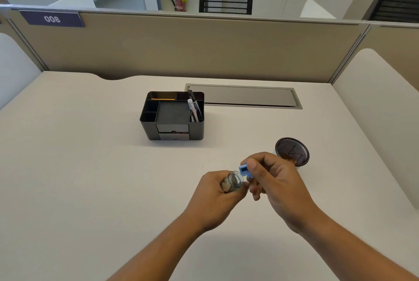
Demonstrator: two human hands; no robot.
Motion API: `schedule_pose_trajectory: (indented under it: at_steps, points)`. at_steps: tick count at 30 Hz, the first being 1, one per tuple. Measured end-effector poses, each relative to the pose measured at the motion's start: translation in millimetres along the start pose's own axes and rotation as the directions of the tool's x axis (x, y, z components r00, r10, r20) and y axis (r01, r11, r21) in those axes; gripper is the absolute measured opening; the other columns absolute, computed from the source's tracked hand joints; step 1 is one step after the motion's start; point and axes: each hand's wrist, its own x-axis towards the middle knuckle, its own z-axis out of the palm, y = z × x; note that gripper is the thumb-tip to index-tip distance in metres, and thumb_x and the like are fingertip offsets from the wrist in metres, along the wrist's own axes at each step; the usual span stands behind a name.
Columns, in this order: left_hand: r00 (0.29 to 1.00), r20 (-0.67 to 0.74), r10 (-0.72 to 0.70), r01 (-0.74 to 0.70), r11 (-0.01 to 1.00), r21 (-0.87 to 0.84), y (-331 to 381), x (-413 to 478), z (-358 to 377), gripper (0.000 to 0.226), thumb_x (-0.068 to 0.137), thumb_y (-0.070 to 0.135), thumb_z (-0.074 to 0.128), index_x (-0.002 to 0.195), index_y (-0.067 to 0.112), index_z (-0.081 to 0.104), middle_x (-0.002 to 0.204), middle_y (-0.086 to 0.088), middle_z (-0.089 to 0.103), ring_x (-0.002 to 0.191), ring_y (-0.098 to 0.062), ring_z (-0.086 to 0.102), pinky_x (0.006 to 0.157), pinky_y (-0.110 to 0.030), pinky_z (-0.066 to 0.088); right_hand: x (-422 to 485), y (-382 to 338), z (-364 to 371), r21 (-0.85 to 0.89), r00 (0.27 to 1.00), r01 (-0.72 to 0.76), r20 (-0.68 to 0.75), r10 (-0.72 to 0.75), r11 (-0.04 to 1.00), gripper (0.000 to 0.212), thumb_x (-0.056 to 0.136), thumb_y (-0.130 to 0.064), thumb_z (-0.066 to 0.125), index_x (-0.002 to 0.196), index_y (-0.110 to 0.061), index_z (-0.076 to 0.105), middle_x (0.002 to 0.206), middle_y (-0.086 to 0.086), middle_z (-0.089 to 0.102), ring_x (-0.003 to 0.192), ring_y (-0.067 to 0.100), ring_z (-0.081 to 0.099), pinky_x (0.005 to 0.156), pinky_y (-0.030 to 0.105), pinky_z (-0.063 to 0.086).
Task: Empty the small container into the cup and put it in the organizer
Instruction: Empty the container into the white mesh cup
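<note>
Small container [233, 181] lies tilted in the left hand [215, 192], fingers wrapped round its body, mouth aimed right toward the cup, above the desk's [90, 167] near middle. Behind it, mid-desk, the black organizer [172, 115] waits. The right hand [272, 178] pinches a blue cap [244, 169] just beside the mouth, seemingly freeing it for pouring. The mesh cup [292, 151] stands toward the right edge, close for tipping.

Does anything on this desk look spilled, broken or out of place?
Nothing stands out. The small container and its blue cap are in the person's hands, the mesh cup stands upright, and the black organizer sits squarely. No spill shows on the desk.
</note>
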Motion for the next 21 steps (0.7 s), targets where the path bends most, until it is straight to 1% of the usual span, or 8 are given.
schedule_pose_trajectory:
  at_steps: [3,6,8,10,13,15,19,21]
  points:
    - [1.0,-0.018,-0.009,0.009,1.0,-0.005,-3,3,1,0.039,0.089,0.022,0.062,0.054,0.021,0.044,0.048,0.011,0.034,0.046,-0.011,0.028,0.043,-0.019,0.027,-1,5,3,0.087,0.998,-0.023,-0.051,0.027,0.996,0.022,0.087,-0.037,0.066,0.084,-0.017,0.075,0.061,0.0,0.063,0.053,0.013,0.057,0.048,0.02,0.05]
    - [0.997,-0.072,-0.025,0.026,1.0,0.018,-6,8,3,0.044,0.087,0.022,0.063,0.054,0.021,0.035,0.049,0.012,0.03,0.047,-0.01,0.026,0.043,-0.018,0.026,3,20,-5,0.146,0.966,-0.022,-0.25,0.058,0.989,0.023,0.09,-0.038,0.065,0.079,-0.02,0.075,0.058,-0.004,0.063,0.05,0.01,0.056,0.046,0.018,0.05]
    - [0.996,-0.09,-0.022,0.024,0.999,0.023,-8,13,4,0.046,0.087,0.022,0.063,0.054,0.024,0.032,0.049,0.012,0.027,0.047,-0.01,0.024,0.042,-0.017,0.025,5,40,-15,0.061,0.915,-0.034,-0.4,0.055,0.998,0.025,0.095,-0.029,0.061,0.075,-0.02,0.073,0.055,-0.007,0.062,0.047,0.009,0.055,0.044,0.018,0.05]
    - [0.997,-0.077,-0.006,0.01,0.999,0.053,-9,20,6,0.045,0.087,0.022,0.062,0.054,0.025,0.031,0.049,0.013,0.027,0.047,-0.01,0.023,0.043,-0.018,0.025,1,67,-27,-0.084,0.88,-0.093,-0.473,0.043,0.992,0.023,0.094,-0.027,0.062,0.073,-0.023,0.071,0.055,-0.007,0.064,0.046,0.007,0.055,0.043,0.019,0.05]
    - [0.999,-0.038,0.021,-0.016,0.991,0.13,-12,36,13,0.043,0.085,0.027,0.062,0.053,0.03,0.033,0.048,0.012,0.031,0.048,-0.009,0.026,0.044,-0.018,0.026,-7,107,-46,-0.266,0.887,-0.2,-0.457,0.059,0.943,0.021,0.092,-0.028,0.067,0.071,-0.024,0.069,0.062,0.002,0.069,0.049,0.014,0.057,0.047,0.032,0.053]
    - [1.0,-0.004,0.029,-0.027,0.981,0.194,-13,47,21,0.037,0.082,0.031,0.06,0.054,0.033,0.036,0.048,0.013,0.037,0.047,-0.008,0.029,0.044,-0.017,0.027,-13,126,-61,-0.302,0.899,-0.26,-0.423,0.115,0.917,0.021,0.091,-0.026,0.069,0.071,-0.021,0.069,0.063,0.004,0.07,0.048,0.016,0.056,0.049,0.038,0.053]
    - [0.995,0.093,0.043,-0.064,0.971,0.23,-11,71,32,0.024,0.081,0.031,0.045,0.059,0.033,0.034,0.055,0.011,0.039,0.05,-0.007,0.031,0.046,-0.021,0.029,-23,150,-76,-0.257,0.931,-0.301,-0.287,0.225,0.918,0.019,0.091,-0.02,0.071,0.073,-0.015,0.068,0.062,0.017,0.067,0.039,0.012,0.05,0.04,0.027,0.047]
    - [0.99,0.129,0.058,-0.092,0.958,0.271,-13,84,37,0.02,0.083,0.03,0.038,0.063,0.03,0.034,0.06,0.008,0.041,0.053,-0.008,0.032,0.05,-0.028,0.03,-24,155,-78,-0.252,0.936,-0.297,-0.27,0.228,0.921,0.019,0.091,-0.02,0.071,0.072,-0.014,0.068,0.055,0.009,0.064,0.038,0.013,0.05,0.04,0.025,0.047]
